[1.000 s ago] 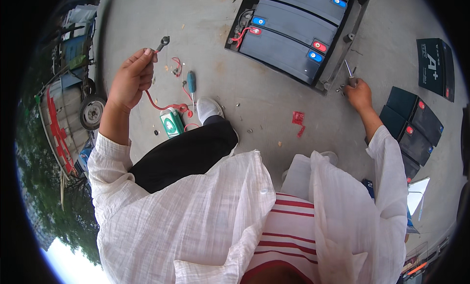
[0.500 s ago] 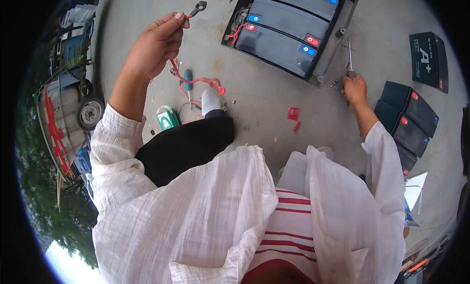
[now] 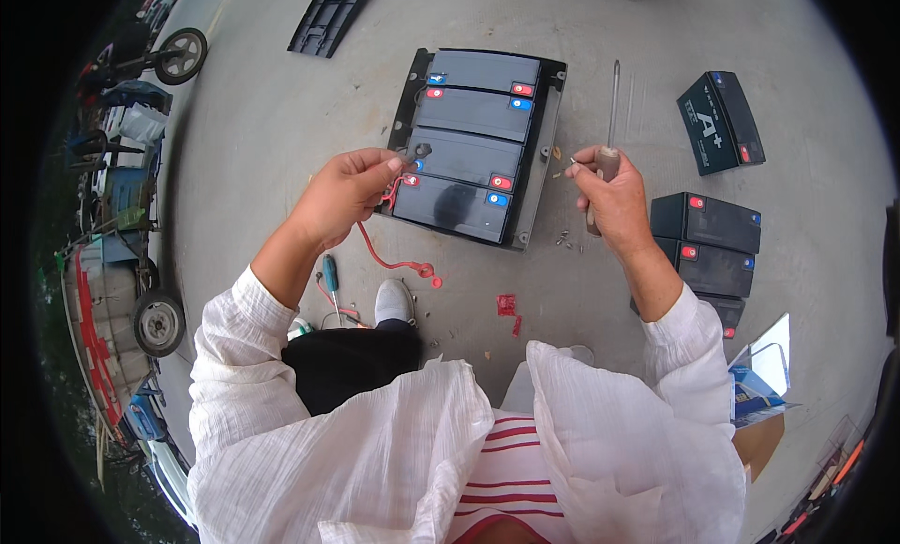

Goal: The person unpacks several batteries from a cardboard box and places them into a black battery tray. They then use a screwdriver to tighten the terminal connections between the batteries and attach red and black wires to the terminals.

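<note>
My left hand [image 3: 349, 195] is closed on a cable end with a dark ring terminal [image 3: 421, 151], held over the left side of the battery pack. A red cable [image 3: 375, 253] hangs below this hand and ends in a red ring-shaped piece. Several dark batteries [image 3: 469, 153] with red and blue terminals lie side by side in a black tray [image 3: 541, 159]. Right of the tray, my right hand [image 3: 621, 202] grips a screwdriver [image 3: 608, 162], its shaft pointing away from me. Thumb and forefinger also pinch a small metal screw [image 3: 573, 162].
Small screws [image 3: 565, 240] lie on the concrete below my right hand. Loose batteries [image 3: 720, 220] stand at the right, near an open blue box [image 3: 757, 399]. A teal-handled screwdriver [image 3: 330, 274] and red packet [image 3: 506, 305] lie near my feet. A black cover [image 3: 330, 19] lies far left.
My left hand has brought the cable end over to the battery pack. My right hand has lifted from the screws on the floor, with a small screw now between its fingertips. The view has shifted.
</note>
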### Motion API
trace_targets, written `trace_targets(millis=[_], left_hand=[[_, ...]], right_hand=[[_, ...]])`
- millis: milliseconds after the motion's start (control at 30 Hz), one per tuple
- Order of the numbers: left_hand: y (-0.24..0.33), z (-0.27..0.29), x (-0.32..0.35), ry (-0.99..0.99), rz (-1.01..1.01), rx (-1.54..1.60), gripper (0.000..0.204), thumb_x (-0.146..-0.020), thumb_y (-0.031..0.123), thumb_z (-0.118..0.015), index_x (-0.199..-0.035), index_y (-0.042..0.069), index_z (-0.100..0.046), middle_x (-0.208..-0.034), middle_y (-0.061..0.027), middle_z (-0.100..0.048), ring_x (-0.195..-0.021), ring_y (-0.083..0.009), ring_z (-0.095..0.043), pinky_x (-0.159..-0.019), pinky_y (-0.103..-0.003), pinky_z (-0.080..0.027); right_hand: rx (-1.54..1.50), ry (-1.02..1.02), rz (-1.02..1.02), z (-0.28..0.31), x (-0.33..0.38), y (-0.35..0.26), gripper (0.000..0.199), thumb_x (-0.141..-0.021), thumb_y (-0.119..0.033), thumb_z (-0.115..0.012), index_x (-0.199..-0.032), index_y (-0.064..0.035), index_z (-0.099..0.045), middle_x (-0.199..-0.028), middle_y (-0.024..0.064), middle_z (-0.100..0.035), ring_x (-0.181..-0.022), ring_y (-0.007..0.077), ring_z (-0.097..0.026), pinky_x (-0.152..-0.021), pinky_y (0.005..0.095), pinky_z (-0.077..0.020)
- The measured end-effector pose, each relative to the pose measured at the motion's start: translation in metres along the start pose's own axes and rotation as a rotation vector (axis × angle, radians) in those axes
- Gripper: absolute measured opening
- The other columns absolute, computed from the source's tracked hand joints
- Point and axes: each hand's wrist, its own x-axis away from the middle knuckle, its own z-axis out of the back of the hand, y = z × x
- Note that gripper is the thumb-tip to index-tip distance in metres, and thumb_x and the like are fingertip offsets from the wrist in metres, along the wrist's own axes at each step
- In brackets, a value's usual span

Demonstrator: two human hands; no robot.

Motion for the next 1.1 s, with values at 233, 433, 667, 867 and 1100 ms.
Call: trace_targets(millis=[233, 433, 667, 867, 1100], left_hand=[[0.005, -0.034, -0.023, -0.121, -0.089, -0.08, 0.032, -0.103, 0.028, -0.064, -0.117, 0.002, -0.074, -0.074, 0.0074, -0.055, -0.06, -0.0025, -0.038, -0.051, -0.022, -0.031], [0.008, -0.027, -0.033, -0.338, 0.051, 0.287, 0.029, -0.105, 0.023, -0.058, -0.126, 0.004, -0.068, -0.069, 0.0112, -0.041, -0.056, -0.0026, -0.03, -0.049, -0.021, -0.024], [-0.005, -0.004, -0.061, -0.395, -0.039, 0.267, 0.03, -0.106, 0.02, -0.057, -0.128, 0.003, -0.067, -0.067, 0.0119, -0.042, -0.053, -0.0016, -0.03, -0.048, -0.022, -0.025], [-0.012, 0.0, -0.082, -0.41, -0.105, 0.316, 0.03, -0.106, 0.018, -0.057, -0.129, 0.001, -0.067, -0.069, 0.0121, -0.046, -0.055, 0.0003, -0.032, -0.048, -0.02, -0.027], [-0.034, 0.018, -0.115, -0.381, -0.12, 0.365, 0.031, -0.106, 0.018, -0.057, -0.13, 0.003, -0.069, -0.067, 0.0129, -0.044, -0.055, 0.0003, -0.033, -0.049, -0.02, -0.027]], right_hand=[[-0.101, -0.511, 0.102, -0.074, 0.041, -0.061, 0.014, -0.096, -0.012, -0.069, -0.105, -0.0031, -0.064, -0.088, 0.0013, -0.068, -0.066, 0.0042, -0.057, -0.056, 0.0227, -0.0485], [0.047, -0.199, 0.126, -0.09, 0.011, -0.046, 0.016, -0.094, -0.012, -0.07, -0.104, -0.0022, -0.063, -0.079, -0.0011, -0.062, -0.065, 0.0062, -0.054, -0.056, 0.0261, -0.0462], [0.133, -0.132, 0.064, -0.105, 0.003, -0.055, 0.013, -0.093, -0.007, -0.072, -0.103, -0.0012, -0.067, -0.083, -0.0006, -0.066, -0.073, 0.0062, -0.06, -0.063, 0.0254, -0.0501], [0.373, 0.023, 0.235, -0.134, -0.013, -0.045, 0.015, -0.091, -0.009, -0.075, -0.102, -0.0014, -0.069, -0.087, 0.0042, -0.07, -0.075, 0.0102, -0.064, -0.068, 0.0286, -0.0525], [0.561, 0.101, 0.377, -0.162, -0.042, -0.035, 0.012, -0.089, -0.008, -0.077, -0.099, -0.0026, -0.074, -0.09, 0.0107, -0.072, -0.08, 0.0218, -0.07, -0.071, 0.0335, -0.0539]])
